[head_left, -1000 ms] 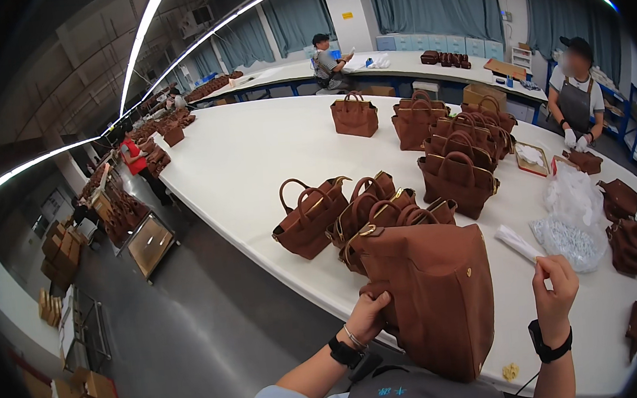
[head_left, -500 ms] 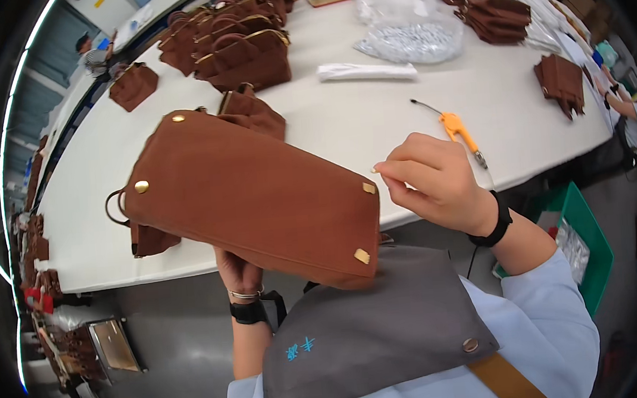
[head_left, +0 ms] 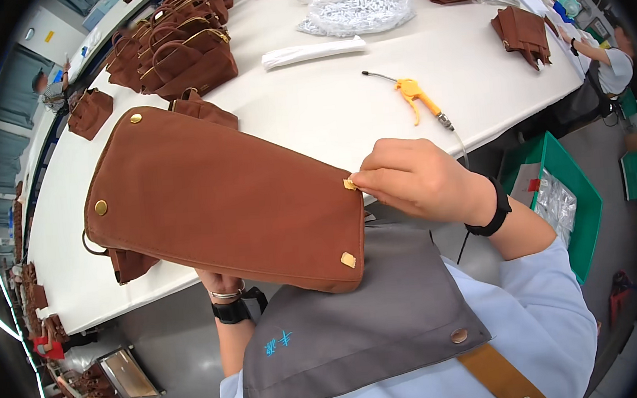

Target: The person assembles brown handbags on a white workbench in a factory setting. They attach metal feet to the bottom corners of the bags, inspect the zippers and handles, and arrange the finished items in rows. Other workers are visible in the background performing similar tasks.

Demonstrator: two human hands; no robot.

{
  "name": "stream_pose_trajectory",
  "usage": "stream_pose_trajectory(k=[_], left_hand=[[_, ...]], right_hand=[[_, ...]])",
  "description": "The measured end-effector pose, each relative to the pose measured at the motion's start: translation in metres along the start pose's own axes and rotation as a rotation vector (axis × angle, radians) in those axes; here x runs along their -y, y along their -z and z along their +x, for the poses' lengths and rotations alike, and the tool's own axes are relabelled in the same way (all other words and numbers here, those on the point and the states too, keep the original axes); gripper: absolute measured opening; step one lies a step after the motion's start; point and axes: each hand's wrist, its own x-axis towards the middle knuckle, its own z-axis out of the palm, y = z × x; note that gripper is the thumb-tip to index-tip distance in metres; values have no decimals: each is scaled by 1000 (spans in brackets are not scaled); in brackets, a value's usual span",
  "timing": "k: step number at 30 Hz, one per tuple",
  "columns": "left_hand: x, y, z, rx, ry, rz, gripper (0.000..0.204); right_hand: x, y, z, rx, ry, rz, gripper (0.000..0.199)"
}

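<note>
A brown handbag [head_left: 221,199] is tipped so its flat base faces me. My left hand [head_left: 221,282] holds it from below, its fingers hidden behind the bag. Round gold studs [head_left: 101,208] sit at the base's two left corners. At the near right corner is a small, squarish pale-yellow tape-like piece [head_left: 348,259]. A similar piece [head_left: 349,184] lies at the far right corner, where my right hand [head_left: 414,180] pinches its edge between thumb and fingers.
A yellow air blow gun [head_left: 419,100] with a hose lies on the white table [head_left: 290,119]. Beyond are a white roll [head_left: 313,53], a clear bag of small pieces [head_left: 360,12] and several brown handbags [head_left: 188,63]. A green bin [head_left: 586,230] stands right. Another person [head_left: 600,64] works at far right.
My right hand has come from just off the bag's edge to the yellow piece at the far right corner. The view has shifted, so the table's things appear farther left and higher.
</note>
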Motion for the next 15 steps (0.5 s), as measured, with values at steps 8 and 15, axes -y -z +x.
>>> stream_pose_trajectory(k=[8, 15], left_hand=[[-4, -30, 6, 130, 48, -91, 40], [-2, -52, 14, 48, 165, -323, 39]], right_hand=[[8, 10, -9, 104, -64, -92, 20], [4, 6, -10, 66, 8, -236, 20]])
